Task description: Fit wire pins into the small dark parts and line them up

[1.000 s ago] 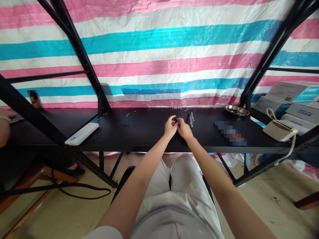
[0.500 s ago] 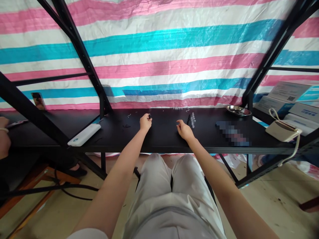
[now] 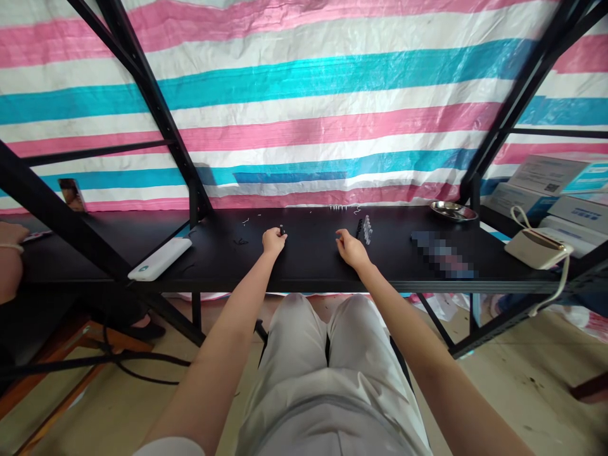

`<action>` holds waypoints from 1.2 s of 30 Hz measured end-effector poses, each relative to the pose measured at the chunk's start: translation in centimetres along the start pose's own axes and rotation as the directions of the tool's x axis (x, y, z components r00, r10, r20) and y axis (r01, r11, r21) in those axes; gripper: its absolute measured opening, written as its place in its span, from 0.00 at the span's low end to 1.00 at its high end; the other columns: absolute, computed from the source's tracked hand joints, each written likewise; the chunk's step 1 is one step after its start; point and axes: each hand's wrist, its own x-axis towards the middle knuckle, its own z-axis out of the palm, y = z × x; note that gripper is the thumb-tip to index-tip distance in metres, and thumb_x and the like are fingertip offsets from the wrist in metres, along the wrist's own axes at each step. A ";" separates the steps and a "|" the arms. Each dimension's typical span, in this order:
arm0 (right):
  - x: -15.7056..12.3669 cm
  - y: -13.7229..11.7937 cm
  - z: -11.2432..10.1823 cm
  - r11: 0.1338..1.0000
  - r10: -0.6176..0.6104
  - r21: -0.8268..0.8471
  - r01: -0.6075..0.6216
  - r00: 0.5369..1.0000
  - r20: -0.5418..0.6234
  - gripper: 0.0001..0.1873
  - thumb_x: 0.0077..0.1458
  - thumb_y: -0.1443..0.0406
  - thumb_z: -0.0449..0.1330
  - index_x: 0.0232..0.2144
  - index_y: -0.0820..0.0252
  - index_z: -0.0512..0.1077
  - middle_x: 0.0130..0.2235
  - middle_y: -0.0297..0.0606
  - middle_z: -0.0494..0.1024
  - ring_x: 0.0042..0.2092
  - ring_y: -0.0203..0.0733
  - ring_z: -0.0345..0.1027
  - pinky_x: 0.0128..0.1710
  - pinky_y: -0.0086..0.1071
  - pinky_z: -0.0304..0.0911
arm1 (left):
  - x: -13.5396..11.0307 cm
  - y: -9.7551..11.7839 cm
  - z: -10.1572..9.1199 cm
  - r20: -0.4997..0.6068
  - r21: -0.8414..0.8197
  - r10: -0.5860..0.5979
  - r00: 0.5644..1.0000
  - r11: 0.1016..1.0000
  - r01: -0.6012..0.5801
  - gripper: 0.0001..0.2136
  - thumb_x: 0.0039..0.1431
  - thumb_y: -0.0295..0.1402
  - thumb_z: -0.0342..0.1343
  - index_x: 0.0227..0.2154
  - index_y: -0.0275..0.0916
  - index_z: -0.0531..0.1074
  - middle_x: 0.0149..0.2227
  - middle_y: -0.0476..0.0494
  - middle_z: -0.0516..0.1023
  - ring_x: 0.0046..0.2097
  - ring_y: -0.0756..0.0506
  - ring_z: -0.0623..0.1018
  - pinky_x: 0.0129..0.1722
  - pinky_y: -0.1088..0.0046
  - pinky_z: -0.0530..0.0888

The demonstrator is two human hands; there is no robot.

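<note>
My left hand (image 3: 273, 242) is closed over the black table (image 3: 308, 263), pinching a small black piece (image 3: 282, 229) between thumb and fingertips. What kind of piece it is, I cannot make out. Farther right, my right hand (image 3: 352, 249) rests at the table, its fingers loosely curled and slightly apart, with nothing visible in them. Just beyond it stand a row of small black pieces (image 3: 360, 228) and a row of clear or grey pieces (image 3: 367, 230). Thin black bits (image 3: 240, 241) lie to the left of my left hand.
Small white pieces (image 3: 339, 208) line the table's back edge. A round metal dish (image 3: 453, 211) sits at the right, near a cream pouch (image 3: 539, 248). A white oblong device (image 3: 160, 258) lies at the left. Black frame posts (image 3: 156, 104) flank the table. Another person's arm (image 3: 9, 259) shows far left.
My left hand has shifted slightly left and toward me, turning the small black piece more upright. My right hand stays in place.
</note>
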 end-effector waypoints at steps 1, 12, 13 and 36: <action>0.0 -0.1 -0.1 1.000 0.001 0.006 -0.001 1.000 -0.003 0.14 0.57 0.65 0.47 0.45 0.61 0.63 0.34 0.39 0.75 0.29 0.40 0.68 0.29 0.30 0.59 | 0.0 -0.1 0.1 0.005 -0.004 -0.002 1.000 1.000 0.002 0.07 0.48 0.31 0.58 0.31 0.38 0.75 0.33 0.46 0.78 0.36 0.48 0.75 0.36 0.76 0.68; -1.0 -0.4 -1.7 0.969 0.205 0.220 -0.113 0.865 -0.459 0.16 0.59 0.57 0.44 0.43 0.60 0.61 0.36 0.41 0.71 0.36 0.38 0.67 0.37 0.31 0.62 | -0.2 -0.1 0.2 -0.007 -0.006 0.028 1.000 1.000 -0.028 0.11 0.46 0.31 0.60 0.35 0.38 0.73 0.36 0.43 0.77 0.41 0.45 0.74 0.43 0.70 0.68; -0.9 -0.2 -1.9 0.960 0.249 0.243 -0.139 0.819 -0.516 0.16 0.59 0.58 0.43 0.44 0.61 0.61 0.36 0.41 0.70 0.36 0.38 0.67 0.38 0.31 0.62 | -0.4 0.1 0.0 -0.038 0.004 0.023 0.999 1.000 -0.023 0.16 0.45 0.32 0.61 0.39 0.38 0.71 0.39 0.42 0.76 0.44 0.43 0.73 0.46 0.68 0.67; -0.2 3.7 -0.8 0.764 0.639 0.261 -0.589 0.637 -0.432 0.16 0.43 0.63 0.54 0.37 0.59 0.60 0.35 0.43 0.71 0.38 0.48 0.66 0.39 0.40 0.60 | -8.8 12.7 5.2 0.181 0.168 0.753 0.632 0.610 -0.774 0.29 0.58 0.28 0.45 0.62 0.46 0.46 0.64 0.41 0.50 0.62 0.38 0.53 0.58 0.48 0.51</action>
